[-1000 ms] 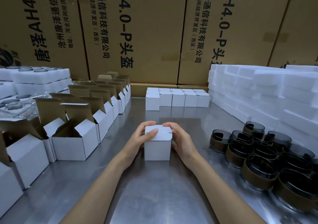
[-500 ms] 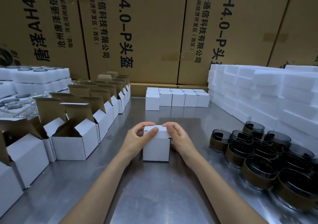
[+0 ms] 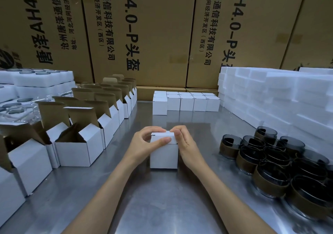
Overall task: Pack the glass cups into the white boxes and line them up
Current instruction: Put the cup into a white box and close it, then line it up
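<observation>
Behind everything, tall brown cartons [image 3: 144, 35] are standing as a wall, and their print is reading "AH4.0-P" with Chinese characters beside it. Below them you are working on a steel table [image 3: 162, 206], with open white boxes [image 3: 79, 147] at your left, dark glass cups [image 3: 266, 163] at your right, and a row of closed boxes [image 3: 187, 102] waiting at the far edge. Between your hands a white box [image 3: 164, 152] is standing upright near the table's middle. Your left hand [image 3: 144, 143] is curling around its top left corner, thumb pressing on the front, and your right hand [image 3: 183, 143] is pinching the lid's right edge. The lid seems nearly tucked. The row is lying straight ahead of both hands, so either one could push the box forward.
</observation>
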Tool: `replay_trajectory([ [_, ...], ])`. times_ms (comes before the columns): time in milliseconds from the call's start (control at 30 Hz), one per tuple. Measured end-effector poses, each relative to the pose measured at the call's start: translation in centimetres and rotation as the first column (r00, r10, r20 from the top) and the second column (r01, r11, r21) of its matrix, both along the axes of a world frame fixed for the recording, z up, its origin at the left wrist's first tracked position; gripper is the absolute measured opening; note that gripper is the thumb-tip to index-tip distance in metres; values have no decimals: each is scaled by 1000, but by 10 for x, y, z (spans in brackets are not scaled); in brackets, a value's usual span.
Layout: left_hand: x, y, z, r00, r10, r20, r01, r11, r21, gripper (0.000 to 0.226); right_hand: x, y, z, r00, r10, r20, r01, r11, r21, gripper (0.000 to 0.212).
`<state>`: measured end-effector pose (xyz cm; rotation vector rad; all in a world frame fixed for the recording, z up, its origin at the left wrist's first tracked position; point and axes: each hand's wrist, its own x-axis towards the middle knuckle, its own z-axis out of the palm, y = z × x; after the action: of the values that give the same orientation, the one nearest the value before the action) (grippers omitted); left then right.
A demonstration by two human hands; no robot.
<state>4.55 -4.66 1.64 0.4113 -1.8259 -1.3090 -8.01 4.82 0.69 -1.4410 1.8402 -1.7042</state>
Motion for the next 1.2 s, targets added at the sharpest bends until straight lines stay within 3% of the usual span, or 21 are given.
replay_trajectory([
  [167,-3,3,1,1000,28,-12,-28,1000,-2,37,1,3,1,999,3,35,-3,1000,0,47],
  [333,-1,2,-2,998,-32,50,33,999,-28,17,1,0,-1,995,31,95,-31,1000,0,20],
  [433,2,2,0,992,-78,96,80,997,-15,14,0,-1,-3,988,67,142,-64,998,-25,17],
  [567,0,1,0,988,-74,135,72,997,23,21,-1,-1,-1,995,58,82,-59,998,13,9],
  [667,-4,3,-4,987,14,159,-5,999,-54,31,1,-3,-2,996,-53,-69,57,997,54,26],
  [800,-2,2,-12,985,64,161,-55,996,-63,44,7,-1,-11,968,-176,-179,192,978,80,17],
  [900,2,-1,-18,977,-81,197,81,997,7,64,1,1,-13,957,-176,-229,208,970,123,31],
  [967,2,-5,-19,958,-175,226,177,984,12,64,-8,-1,-13,950,-193,-243,237,958,163,41],
  [1100,-4,-15,-20,954,38,299,-5,994,-109,42,-25,-9,-13,931,-261,-256,309,936,170,51],
  [1200,-18,-32,-23,902,259,347,-193,958,-213,32,-41,-20,-13,894,-297,-335,374,906,196,59],
])
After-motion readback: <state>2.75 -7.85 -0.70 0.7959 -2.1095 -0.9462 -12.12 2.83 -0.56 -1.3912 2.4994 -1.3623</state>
